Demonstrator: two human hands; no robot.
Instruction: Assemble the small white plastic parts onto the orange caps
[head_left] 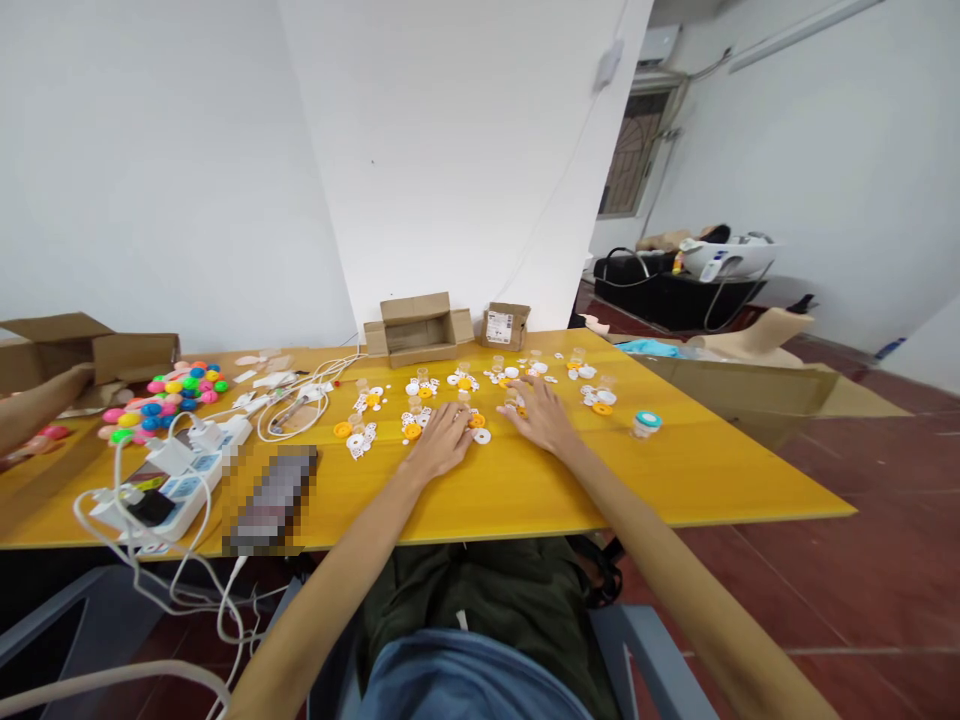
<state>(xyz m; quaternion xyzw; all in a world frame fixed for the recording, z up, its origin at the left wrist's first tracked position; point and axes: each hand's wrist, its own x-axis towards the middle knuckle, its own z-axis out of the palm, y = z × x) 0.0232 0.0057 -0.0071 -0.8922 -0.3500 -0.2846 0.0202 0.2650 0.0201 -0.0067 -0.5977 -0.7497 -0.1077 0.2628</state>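
My left hand point(444, 440) lies over a group of small plastic gears, its fingers stretched forward. Beside it are an orange gear point(412, 431) and a white gear point(482, 436). To its right, my right hand point(546, 418) reaches over another group with the fingers spread; its fingertips partly cover small pieces. Several such piles of orange and white parts lie about on the yellow table point(525, 490), most with a small clear cup point(415, 404) close by. A clear cup with a teal lid point(647, 424) stands apart at the right.
An open cardboard box point(420, 340) and a smaller box point(505, 327) stand by the wall. At left are a power strip point(195, 485), white cables point(300, 400), a pixelated phone point(271, 500), colourful balls point(169, 400) and another person's arm point(45, 395) at an open carton point(135, 355).
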